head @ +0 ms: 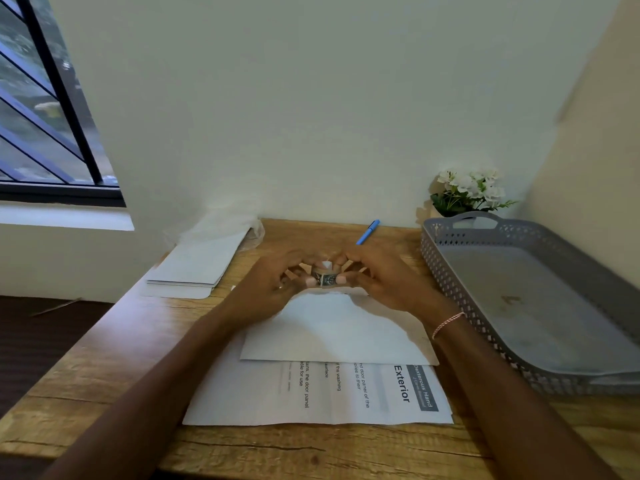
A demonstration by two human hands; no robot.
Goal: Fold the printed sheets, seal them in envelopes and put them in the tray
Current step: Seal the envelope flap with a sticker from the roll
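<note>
Both my forearms reach forward over the tabletop [311,448], and the hands meet at its middle. My left hand [273,282] and right hand [377,275] face each other with fingers curled inward. Each grip is clamped on the small roll of tape [325,277], pinched from both sides, and a pale tab stands up from it. The roll sits above the far edge of the white envelope [336,330], which lies flat on the printed sheet [346,393]. The grey tray [519,289] stands to my right, apart from my hands. A stack of envelopes [201,261] lies far left and a blue pen [367,232] lies beyond my fingers.
</note>
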